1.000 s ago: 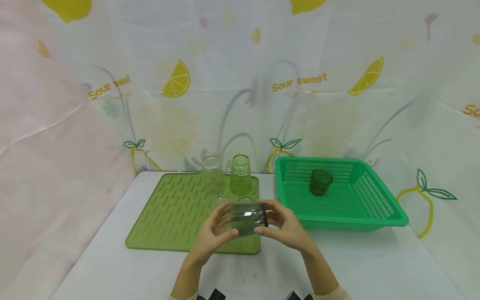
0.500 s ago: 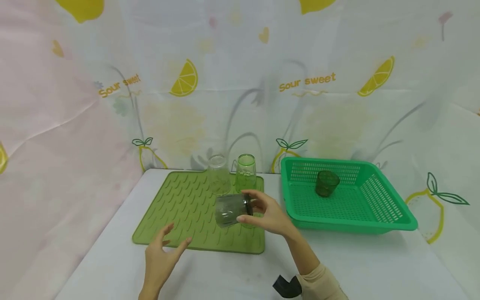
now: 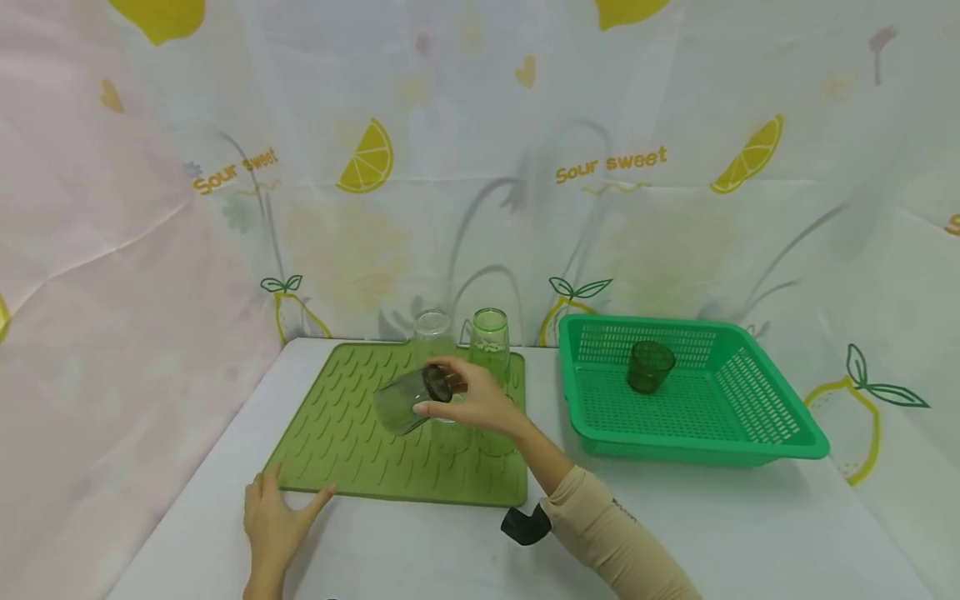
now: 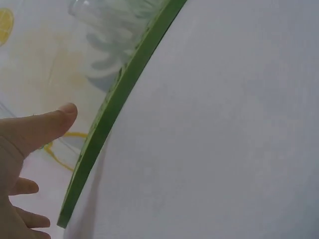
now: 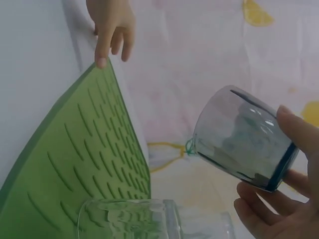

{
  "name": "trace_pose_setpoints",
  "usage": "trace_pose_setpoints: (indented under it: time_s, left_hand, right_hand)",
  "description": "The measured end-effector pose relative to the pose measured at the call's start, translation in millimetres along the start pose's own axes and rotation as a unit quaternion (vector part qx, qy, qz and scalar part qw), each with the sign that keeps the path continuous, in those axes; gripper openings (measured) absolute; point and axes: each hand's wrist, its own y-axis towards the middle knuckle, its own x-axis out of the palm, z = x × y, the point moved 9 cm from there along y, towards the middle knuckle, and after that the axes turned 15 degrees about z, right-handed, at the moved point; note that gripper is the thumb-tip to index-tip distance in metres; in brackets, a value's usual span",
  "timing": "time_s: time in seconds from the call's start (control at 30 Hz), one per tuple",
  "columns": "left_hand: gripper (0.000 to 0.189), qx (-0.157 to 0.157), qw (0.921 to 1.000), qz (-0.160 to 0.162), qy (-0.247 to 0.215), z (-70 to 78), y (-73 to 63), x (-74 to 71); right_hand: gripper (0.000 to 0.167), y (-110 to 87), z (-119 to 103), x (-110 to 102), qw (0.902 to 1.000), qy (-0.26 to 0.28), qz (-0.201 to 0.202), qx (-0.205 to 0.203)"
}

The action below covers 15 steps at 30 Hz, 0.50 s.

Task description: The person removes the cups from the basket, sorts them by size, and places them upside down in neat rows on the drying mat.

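Observation:
My right hand (image 3: 472,398) grips a smoky grey drinking glass (image 3: 405,404) near its thick base. The glass is tilted in the air over the green ridged mat (image 3: 337,433), its open end toward the lower left. In the right wrist view, thumb and fingers pinch the grey glass (image 5: 239,137) from both sides of its base. My left hand (image 3: 273,521) is at the mat's front left corner, thumb and fingers spread, holding nothing. Whether a fingertip touches the mat, I cannot tell. In the left wrist view, the left thumb (image 4: 47,127) points toward the mat's edge (image 4: 107,114).
A tall clear glass (image 3: 432,333) and a tall green glass (image 3: 490,337) stand upside down at the mat's back right. Two more glasses stand in front, partly hidden by the right hand. A green basket (image 3: 693,446) at right holds a dark green glass (image 3: 649,367).
Both hands held the grey glass at first; the left hand has let go and moved left to the mat's corner. The right hand has carried the glass left over the mat.

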Motion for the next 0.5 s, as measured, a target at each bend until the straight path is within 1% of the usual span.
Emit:
trace_pose_setpoints:
  time_s: [0.07,0.13,0.23,0.33,0.43,0.5]
  left_hand:
    - [0.100,-0.009,0.9996,-0.024,0.014,-10.0,1.4,6.6]
    - [0.107,-0.007,0.9981,-0.052,0.034,-18.8,1.9,13.3]
    - [0.114,0.003,0.9951,-0.082,0.056,-28.5,3.7,19.0]
    - [0.120,0.005,0.9924,-0.103,0.066,-34.4,6.9,21.2]
    - [0.122,0.001,0.9912,-0.115,0.066,-38.4,9.9,21.3]
    - [0.119,-0.001,0.9911,-0.116,0.065,-40.5,10.9,20.6]
  right_hand:
    - [0.060,4.6,1,8,0.9999,-0.010,-0.004,-0.005]
    - [0.061,9.6,1,18,0.9992,-0.033,-0.013,-0.019]
    - [0.063,16.8,0,32,0.9941,-0.092,-0.031,-0.048]
    - [0.064,23.4,1,47,0.9827,-0.163,-0.056,-0.068]
    - [0.066,26.6,5,60,0.9697,-0.221,-0.085,-0.060]
    - [0.067,27.1,11,67,0.9608,-0.252,-0.105,-0.049]
